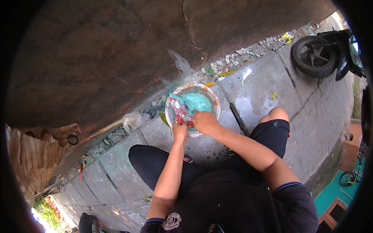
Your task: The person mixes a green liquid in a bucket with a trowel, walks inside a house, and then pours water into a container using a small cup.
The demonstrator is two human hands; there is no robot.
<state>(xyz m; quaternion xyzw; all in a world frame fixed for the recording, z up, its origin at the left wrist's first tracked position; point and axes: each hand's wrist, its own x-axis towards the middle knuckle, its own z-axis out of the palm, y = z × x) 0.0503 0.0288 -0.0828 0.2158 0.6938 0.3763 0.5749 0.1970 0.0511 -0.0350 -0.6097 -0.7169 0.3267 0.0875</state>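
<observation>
A round bucket (217,101) with an orange and white smeared rim stands on the paving before me, holding turquoise paint (199,101). Over its left part is a flat red thing (178,108) streaked with pale and turquoise paint; it looks like a packet, though its kind is not certain. My left hand (180,131) is closed on its near end, above the bucket's near rim. From the right, my right hand (206,123) reaches over the bucket with bent fingers against the same red thing. Its fingertips are partly hidden.
A dark, cracked wall (116,50) rises beyond the bucket, with stones (229,61) and leaves along its foot. Crumpled clear plastic (134,120) lies left of the bucket. A motorbike wheel (314,56) stands far right. My bent knees flank the near side.
</observation>
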